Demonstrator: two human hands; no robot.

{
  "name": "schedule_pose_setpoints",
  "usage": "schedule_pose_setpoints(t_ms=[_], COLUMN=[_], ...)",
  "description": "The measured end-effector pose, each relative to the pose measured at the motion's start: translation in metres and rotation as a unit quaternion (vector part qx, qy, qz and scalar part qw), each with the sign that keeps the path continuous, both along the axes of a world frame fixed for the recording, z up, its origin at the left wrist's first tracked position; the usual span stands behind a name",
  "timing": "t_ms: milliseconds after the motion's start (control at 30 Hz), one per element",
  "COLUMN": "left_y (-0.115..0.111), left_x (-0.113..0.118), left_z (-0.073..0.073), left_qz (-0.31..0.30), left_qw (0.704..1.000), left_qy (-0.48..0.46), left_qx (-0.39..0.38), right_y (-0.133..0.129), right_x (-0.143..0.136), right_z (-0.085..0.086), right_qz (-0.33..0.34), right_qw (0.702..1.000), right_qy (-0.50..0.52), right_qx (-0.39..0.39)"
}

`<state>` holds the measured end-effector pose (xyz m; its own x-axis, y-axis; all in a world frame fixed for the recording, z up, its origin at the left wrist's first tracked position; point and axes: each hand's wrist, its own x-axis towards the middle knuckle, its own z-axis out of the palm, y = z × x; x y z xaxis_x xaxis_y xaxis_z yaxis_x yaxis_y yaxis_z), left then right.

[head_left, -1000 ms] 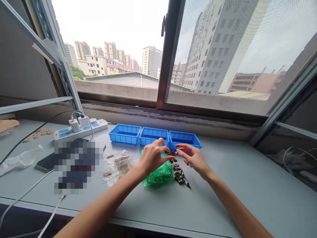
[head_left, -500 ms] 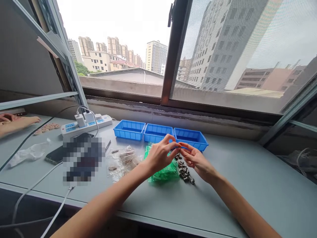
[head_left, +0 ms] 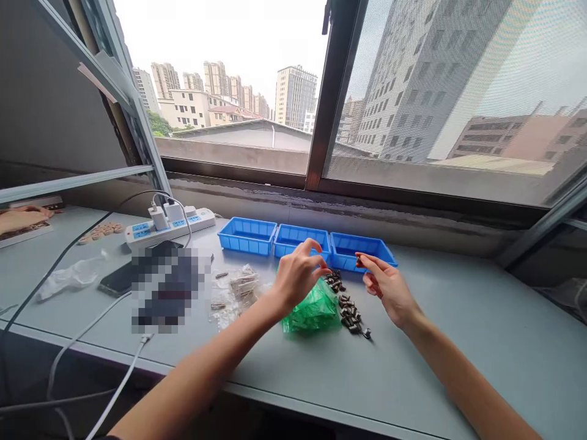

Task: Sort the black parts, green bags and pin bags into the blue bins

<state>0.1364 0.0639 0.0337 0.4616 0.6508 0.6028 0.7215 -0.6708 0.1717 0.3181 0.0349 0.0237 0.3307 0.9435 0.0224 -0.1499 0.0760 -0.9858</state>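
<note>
My right hand [head_left: 389, 290] pinches a small dark metal piece [head_left: 359, 261] between thumb and fingertips, in front of the right blue bin [head_left: 367, 243]. The piece's exact kind is too small to tell. My left hand [head_left: 300, 272] hovers over a green plastic bag [head_left: 314, 311], its thumb and fingers curved but apart, with nothing visible in them. Beside the bag lies a pile of small metal cylinders [head_left: 351, 315]. Behind my left hand stands the middle blue bin [head_left: 288, 233], partly covered by the hand. Clear plastic bags [head_left: 245, 284] with thin metal pins lie to the left.
A left blue bin [head_left: 247, 235] completes the row by the window. On the left are a power strip [head_left: 183, 225] with plugs, a black phone [head_left: 119, 278], a blurred-out patch, cables and crumpled clear plastic [head_left: 73, 276]. Another person's hand [head_left: 27, 218] rests at the far left.
My hands, together at the fingertips before, have come apart. The metal piece is now in my right hand alone, farther right. The camera view has shifted slightly.
</note>
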Motion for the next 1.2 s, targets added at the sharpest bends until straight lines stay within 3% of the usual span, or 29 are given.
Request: schedule_pose_setpoints(t_ms=[133, 267, 400, 533, 667, 800, 967, 1033, 1200], left_y=[0.006, 0.006, 0.006, 0.008, 0.008, 0.008, 0.007, 0.007, 0.006], left_x=[-0.003, -0.003, -0.004, -0.006, -0.006, -0.006, -0.005, -0.004, -0.003], left_z=[0.000, 0.000, 0.001, 0.004, 0.005, 0.006, 0.006, 0.005, 0.004], left_qz=[0.009, 0.020, 0.028, 0.036, 0.037, 0.035, 0.038, 0.037, 0.032], left_qw=[1.000, 1.000, 0.999, 0.999, 0.999, 0.999, 0.999, 0.999, 0.999], left_qy=[-0.003, -0.002, -0.003, -0.010, -0.012, -0.006, 0.009, 0.014, 0.024], left_qx=[0.003, 0.013, 0.024, 0.029, 0.028, 0.026, 0.018, 0.013, -0.002], right_y=[0.008, 0.014, 0.016, 0.014, 0.012, 0.009, 0.005, 0.004, 0.004], right_x=[0.013, 0.021, 0.025, 0.027, 0.027, 0.023, 0.021, 0.021, 0.022], right_z=[-0.006, -0.013, -0.013, -0.009, -0.011, -0.017, -0.020, -0.019, -0.018], right_qz=[-0.080, -0.108, -0.109, -0.057, -0.005, 0.007, 0.008, 0.007, 0.025], right_qw=[0.996, 0.993, 0.992, 0.990, 0.961, 0.943, 0.846, 0.822, 0.814], right_qy=[-0.023, -0.036, -0.048, -0.113, -0.256, -0.313, -0.515, -0.552, -0.569], right_qx=[0.027, 0.031, 0.035, 0.064, 0.101, 0.112, 0.140, 0.138, 0.114])
